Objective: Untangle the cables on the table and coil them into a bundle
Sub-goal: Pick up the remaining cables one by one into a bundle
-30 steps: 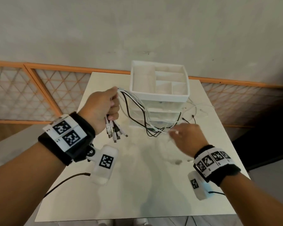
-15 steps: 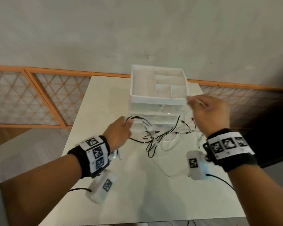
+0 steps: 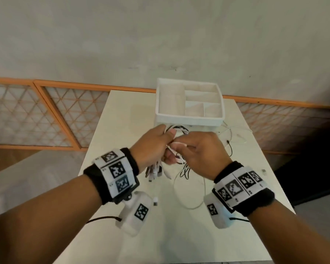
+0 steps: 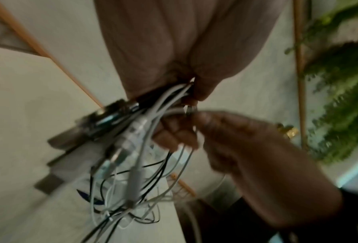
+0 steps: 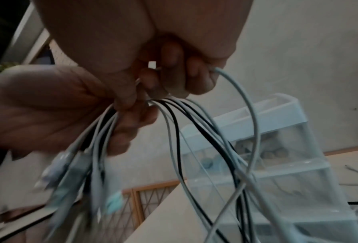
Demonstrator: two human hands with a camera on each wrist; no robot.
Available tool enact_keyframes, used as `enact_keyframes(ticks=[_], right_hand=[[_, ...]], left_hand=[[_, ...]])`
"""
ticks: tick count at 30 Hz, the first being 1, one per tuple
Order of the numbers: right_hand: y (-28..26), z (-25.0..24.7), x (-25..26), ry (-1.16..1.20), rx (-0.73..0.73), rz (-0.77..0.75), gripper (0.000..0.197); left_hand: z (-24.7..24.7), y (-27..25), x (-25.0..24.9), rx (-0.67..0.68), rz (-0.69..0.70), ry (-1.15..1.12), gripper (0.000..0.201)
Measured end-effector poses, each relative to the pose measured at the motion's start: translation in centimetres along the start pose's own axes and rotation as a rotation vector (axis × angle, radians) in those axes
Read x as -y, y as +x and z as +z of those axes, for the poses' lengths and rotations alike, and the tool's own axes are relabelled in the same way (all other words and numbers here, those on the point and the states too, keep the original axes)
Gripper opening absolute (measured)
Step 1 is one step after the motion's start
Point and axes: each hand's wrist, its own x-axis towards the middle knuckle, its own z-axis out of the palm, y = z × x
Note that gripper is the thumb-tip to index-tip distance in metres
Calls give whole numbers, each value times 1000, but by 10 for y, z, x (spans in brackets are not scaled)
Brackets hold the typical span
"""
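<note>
My left hand (image 3: 169, 145) grips a bundle of white and black cables (image 3: 177, 128) above the table, in front of the organizer. Their plug ends (image 3: 154, 171) hang below my fist. My right hand (image 3: 181, 149) meets it from the right and pinches one white cable (image 5: 246, 106) close to the bundle. From the hands a white loop (image 3: 194, 197) trails down onto the cream table (image 3: 122, 115). In the left wrist view the cables (image 4: 169, 93) leave my closed fist, blurred. In the right wrist view the strands (image 5: 194, 139) arc down between both hands.
A white drawer organizer (image 3: 189, 119) with an open divided top stands at the back middle of the table. Loose thin cables (image 3: 234, 138) lie to its right. A small grey piece (image 3: 263, 171) sits near the right edge. An orange lattice railing (image 3: 65, 115) runs behind.
My right hand came back from high on the right to the left hand, bringing a white cable. My left hand rose from the table with the bundle.
</note>
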Motion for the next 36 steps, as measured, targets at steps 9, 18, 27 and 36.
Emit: enact_keyframes(ticks=[9,18,27,36], right_hand=[[-40,-6,-110,-207,126,582,37],[-38,-46,-150,-170,-194,874,48],[2,-76,-145,67,-299,1006,44],[5,-49,-193,240,-82,779,88]], left_hand=[[-50,-5,-14,-134,47,-3,23],[-63,9,10,-457,26,-3,35],[-56,12,25,-407,-95,22,23],[-39,7,31,-341,-166,-35,22]])
